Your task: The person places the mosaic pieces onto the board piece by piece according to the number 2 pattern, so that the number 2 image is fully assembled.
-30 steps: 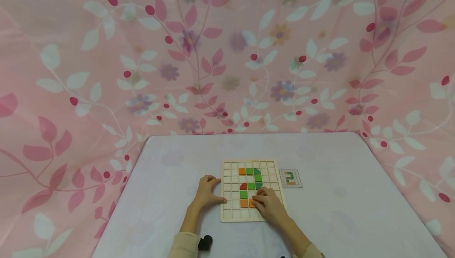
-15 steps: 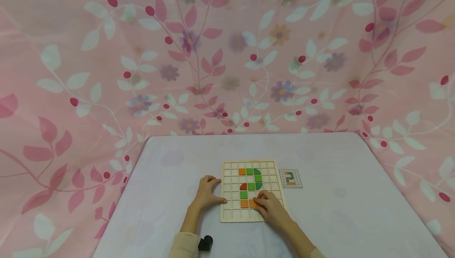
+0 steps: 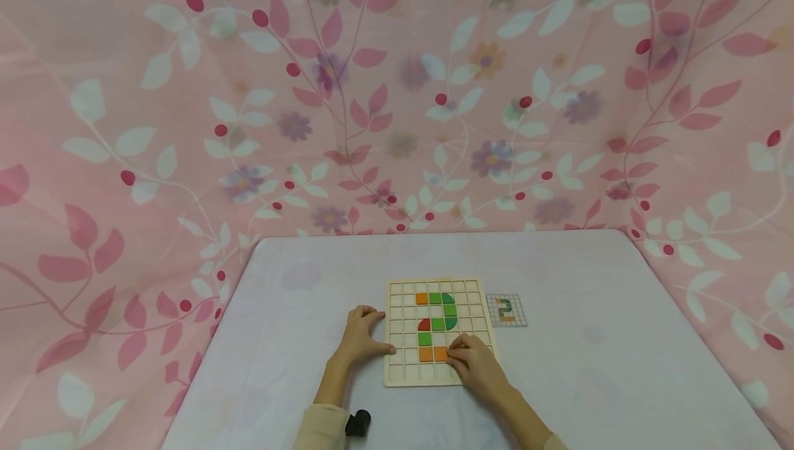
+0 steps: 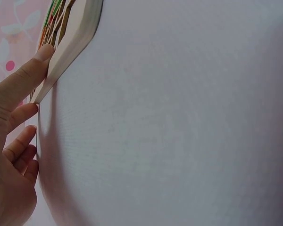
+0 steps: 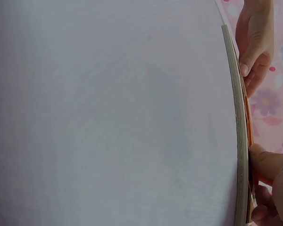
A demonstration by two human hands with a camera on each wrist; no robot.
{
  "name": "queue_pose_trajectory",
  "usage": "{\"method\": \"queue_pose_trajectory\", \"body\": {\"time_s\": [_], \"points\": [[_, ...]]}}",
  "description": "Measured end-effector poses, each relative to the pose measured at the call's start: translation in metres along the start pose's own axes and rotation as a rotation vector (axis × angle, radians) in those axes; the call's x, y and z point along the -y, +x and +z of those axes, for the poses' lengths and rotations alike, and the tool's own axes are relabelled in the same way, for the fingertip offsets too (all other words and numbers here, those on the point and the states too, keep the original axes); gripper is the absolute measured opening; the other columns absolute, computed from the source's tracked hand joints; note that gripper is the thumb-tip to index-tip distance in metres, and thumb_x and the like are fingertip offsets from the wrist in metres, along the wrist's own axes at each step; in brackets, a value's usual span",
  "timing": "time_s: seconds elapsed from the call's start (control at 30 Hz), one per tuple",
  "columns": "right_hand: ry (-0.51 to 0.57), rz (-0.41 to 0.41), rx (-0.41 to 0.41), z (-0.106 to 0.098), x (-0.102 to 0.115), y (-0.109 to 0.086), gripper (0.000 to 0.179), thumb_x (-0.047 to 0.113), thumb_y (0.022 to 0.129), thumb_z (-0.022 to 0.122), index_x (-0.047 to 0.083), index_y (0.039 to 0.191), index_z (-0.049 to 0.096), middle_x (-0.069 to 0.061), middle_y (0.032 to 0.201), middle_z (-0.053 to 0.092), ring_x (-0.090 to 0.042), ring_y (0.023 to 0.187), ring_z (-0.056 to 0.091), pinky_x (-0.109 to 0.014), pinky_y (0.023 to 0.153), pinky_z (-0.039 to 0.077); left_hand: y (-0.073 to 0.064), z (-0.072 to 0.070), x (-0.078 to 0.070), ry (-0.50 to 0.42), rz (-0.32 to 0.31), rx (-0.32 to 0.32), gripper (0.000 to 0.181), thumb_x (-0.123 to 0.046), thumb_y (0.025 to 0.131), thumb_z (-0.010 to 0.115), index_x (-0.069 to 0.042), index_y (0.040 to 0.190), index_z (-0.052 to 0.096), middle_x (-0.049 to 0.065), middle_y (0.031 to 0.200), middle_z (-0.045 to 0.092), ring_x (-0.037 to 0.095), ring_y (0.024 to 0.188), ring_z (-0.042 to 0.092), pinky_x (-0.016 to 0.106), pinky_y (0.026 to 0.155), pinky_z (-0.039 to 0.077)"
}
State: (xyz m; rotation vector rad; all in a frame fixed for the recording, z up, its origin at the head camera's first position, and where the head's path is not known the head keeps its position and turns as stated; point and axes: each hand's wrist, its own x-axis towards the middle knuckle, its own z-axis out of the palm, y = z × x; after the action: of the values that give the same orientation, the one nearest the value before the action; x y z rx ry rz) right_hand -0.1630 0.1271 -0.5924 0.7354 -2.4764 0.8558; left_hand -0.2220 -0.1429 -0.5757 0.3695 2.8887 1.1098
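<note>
A pale wooden grid board lies on the table. Green, dark green, red and orange tiles sit in its cells, forming a shape like a 2. My left hand holds the board's left edge, its thumb over the rim and its index fingertip at the edge. My right hand is over the lower right of the board, fingertips beside the second orange tile of the bottom row. In the right wrist view, an orange tile shows between thumb and fingers; the hand hides most of it.
A small pattern card with a printed coloured 2 lies just right of the board. A small black object rests by the left sleeve. White cloth covers the table, and a pink floral curtain hangs behind it.
My right hand has shifted slightly right and down, so more of the second orange tile in the bottom row shows. The left hand and board stay where they were.
</note>
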Motion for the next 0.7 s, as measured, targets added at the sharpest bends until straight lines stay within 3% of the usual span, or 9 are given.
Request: {"method": "queue_pose_trajectory", "body": {"time_s": [0.1,0.3,0.53,0.7], "points": [[0.024,0.038,-0.025,0.0002,-0.0022,-0.0010,0.011,0.006,0.069,0.080,0.004,0.079,0.075,0.002,0.084,0.065,-0.014,0.079,0.058,-0.028,0.070,0.050,0.0002,-0.0009,-0.0006,-0.007,-0.002,0.003,0.078,-0.035,0.055,0.090,0.000,0.119,0.062,0.012,0.117,0.048,0.028,0.112,0.041,0.047,0.095,0.040],[0.070,-0.009,-0.058,-0.0020,-0.0062,-0.0025,0.014,-0.002,0.069,0.078,0.000,0.082,0.075,-0.006,0.088,0.063,-0.020,0.082,0.059,-0.032,0.070,0.052,0.0009,-0.0023,-0.0011,-0.006,-0.001,0.000,0.077,-0.035,0.056,0.090,0.000,0.119,0.062,0.012,0.117,0.048,0.028,0.112,0.041,0.047,0.095,0.040],[0.061,0.117,0.035,-0.0050,-0.0031,-0.0021,0.009,0.004,0.073,0.077,0.002,0.081,0.075,-0.001,0.086,0.066,-0.016,0.081,0.061,-0.030,0.073,0.053,-0.0010,-0.0024,-0.0007,-0.011,-0.002,0.004,0.077,-0.033,0.055,0.090,0.001,0.118,0.062,0.013,0.116,0.048,0.029,0.110,0.041,0.047,0.094,0.040],[0.002,0.068,-0.010,-0.0032,-0.0033,-0.0025,0.012,0.008,0.070,0.079,0.004,0.082,0.076,-0.003,0.088,0.067,-0.018,0.082,0.057,-0.031,0.072,0.049,-0.0009,-0.0004,0.0002,-0.014,-0.018,0.019,0.078,-0.035,0.056,0.090,0.000,0.120,0.062,0.012,0.118,0.047,0.028,0.112,0.040,0.046,0.095,0.040]]}}
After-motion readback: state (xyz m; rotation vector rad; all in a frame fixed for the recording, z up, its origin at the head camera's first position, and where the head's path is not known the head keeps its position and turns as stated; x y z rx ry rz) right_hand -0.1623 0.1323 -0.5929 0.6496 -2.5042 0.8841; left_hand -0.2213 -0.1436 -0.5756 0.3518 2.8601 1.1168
